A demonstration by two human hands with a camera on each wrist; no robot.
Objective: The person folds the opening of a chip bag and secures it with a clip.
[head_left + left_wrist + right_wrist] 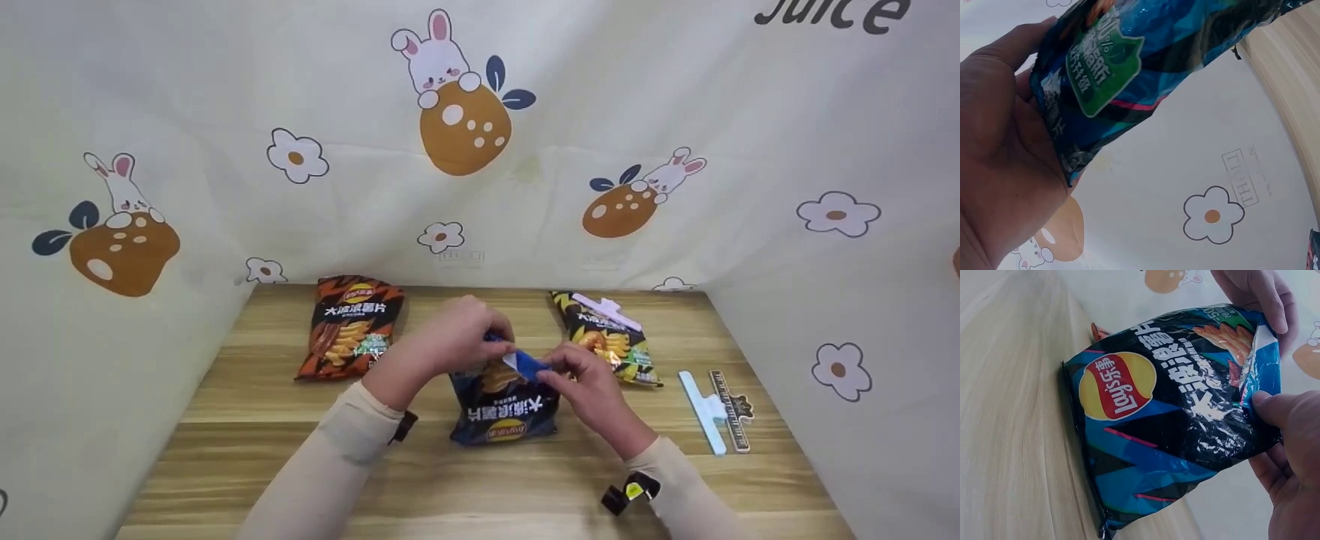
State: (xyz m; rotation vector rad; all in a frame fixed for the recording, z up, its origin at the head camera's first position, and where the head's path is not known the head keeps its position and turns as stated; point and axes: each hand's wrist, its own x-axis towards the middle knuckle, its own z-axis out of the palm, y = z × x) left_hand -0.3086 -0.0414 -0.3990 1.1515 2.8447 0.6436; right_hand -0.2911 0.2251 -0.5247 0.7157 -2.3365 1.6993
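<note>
The largest thing on my feed is the pale cloth, printed with rabbits, fruit and flowers, running from 9 o'clock over 12 round to 3. Within it sits the wood-grain surface. I take the blue bag as my clock's centre: it is at the surface's middle, logo end down on the wood, the other end lifted and turned over in a fold. The red bag lies at 10 o'clock, well apart; the yellow bag lies nearer, at 2.

The left hand, at 11 o'clock, grips the blue bag at its raised end, film between thumb and fingers. The right hand, towards 3, pinches the other side of that end, thumb on the fold and fingers behind (my right wrist view shows this best).

Smallest are the clips. The pale blue clip and the slimmer black clip, with its crown-like trim, lie side by side at 3 o'clock. The pink clip lies across the yellow bag's upper part; I can't tell whether it clamps the film.
</note>
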